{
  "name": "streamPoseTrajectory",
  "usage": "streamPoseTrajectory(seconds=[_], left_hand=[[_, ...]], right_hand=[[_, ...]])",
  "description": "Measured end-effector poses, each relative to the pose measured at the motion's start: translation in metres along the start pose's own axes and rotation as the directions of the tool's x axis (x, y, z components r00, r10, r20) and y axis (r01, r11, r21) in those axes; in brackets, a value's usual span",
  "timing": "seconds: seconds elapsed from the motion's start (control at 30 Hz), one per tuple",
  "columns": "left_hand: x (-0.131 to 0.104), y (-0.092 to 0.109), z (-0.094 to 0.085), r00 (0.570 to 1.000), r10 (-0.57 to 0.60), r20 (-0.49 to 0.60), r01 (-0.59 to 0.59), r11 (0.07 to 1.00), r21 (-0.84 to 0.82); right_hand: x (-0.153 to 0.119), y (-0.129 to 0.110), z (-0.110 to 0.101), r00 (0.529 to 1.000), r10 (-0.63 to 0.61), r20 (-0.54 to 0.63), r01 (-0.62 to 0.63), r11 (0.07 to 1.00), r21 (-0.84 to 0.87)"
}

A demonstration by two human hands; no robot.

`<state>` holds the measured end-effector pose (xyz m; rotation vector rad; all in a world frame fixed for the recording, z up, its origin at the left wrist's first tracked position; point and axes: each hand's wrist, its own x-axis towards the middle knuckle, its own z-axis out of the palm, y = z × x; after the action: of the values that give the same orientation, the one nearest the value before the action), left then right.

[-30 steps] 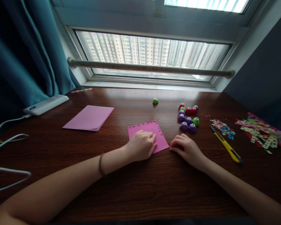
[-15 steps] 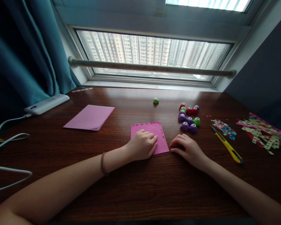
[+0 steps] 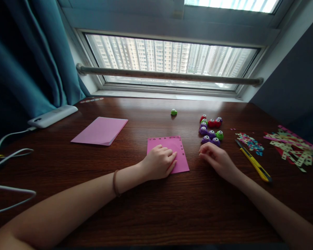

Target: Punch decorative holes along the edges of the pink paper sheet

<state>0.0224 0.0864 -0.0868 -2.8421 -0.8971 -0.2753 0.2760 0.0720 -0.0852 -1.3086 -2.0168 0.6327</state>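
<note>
My left hand [image 3: 160, 161], its fingers curled together, presses a square pink sheet of paper [image 3: 182, 163] flat on the table. Small shaped holes run along the sheet's top and right edges. To the right of the sheet and apart from it, my right hand [image 3: 217, 159] is closed, thumb and fingertips together. Whatever it pinches, if anything, is too small or hidden. Just beyond it stand several small craft punches: purple [image 3: 206, 139], red [image 3: 211, 123] and green [image 3: 219, 135]. One more green punch [image 3: 174, 112] stands alone farther back.
A pink stack of paper [image 3: 100, 131] lies at left, near a white power strip [image 3: 53, 116] with white cables. On the right are a yellow utility knife [image 3: 255, 161], confetti bits [image 3: 251, 143] and punched paper strips [image 3: 298, 149]. A window rail [image 3: 169, 75] crosses behind the table.
My right hand has moved away from the pink sheet's right corner, rightward and slightly back toward the punches. My left hand stays on the sheet.
</note>
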Motion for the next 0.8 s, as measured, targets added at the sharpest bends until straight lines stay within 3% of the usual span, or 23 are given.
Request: streamPoseTrajectory(seconds=[0.07, 0.13, 0.23, 0.3, 0.47, 0.8], left_hand=[[0.0, 0.0, 0.0, 1.0, 0.0, 0.0, 0.0, 1.0, -0.004], [0.0, 0.0, 0.0, 1.0, -0.001, -0.001, 0.001, 1.0, -0.009], [0.0, 0.001, -0.001, 1.0, -0.006, 0.0, 0.006, 1.0, -0.021], [0.0, 0.002, -0.001, 1.0, -0.014, 0.0, 0.014, 0.999, -0.031], [0.001, 0.004, -0.002, 0.999, -0.037, 0.001, 0.037, 0.998, -0.053], [0.001, 0.003, 0.001, 0.998, -0.06, 0.01, 0.061, 0.992, -0.107]], right_hand=[[0.003, 0.013, -0.023, 0.977, 0.103, -0.185, -0.107, 0.994, -0.011], [0.005, 0.029, -0.049, 0.902, 0.11, -0.418, -0.204, 0.961, -0.187], [0.002, 0.056, -0.084, 0.795, 0.084, -0.6, -0.286, 0.925, -0.25], [-0.001, 0.071, -0.101, 0.76, 0.044, -0.648, -0.332, 0.884, -0.329], [-0.002, 0.09, -0.114, 0.748, -0.042, -0.662, -0.324, 0.848, -0.42], [-0.002, 0.082, -0.114, 0.712, -0.126, -0.691, -0.264, 0.863, -0.43]])
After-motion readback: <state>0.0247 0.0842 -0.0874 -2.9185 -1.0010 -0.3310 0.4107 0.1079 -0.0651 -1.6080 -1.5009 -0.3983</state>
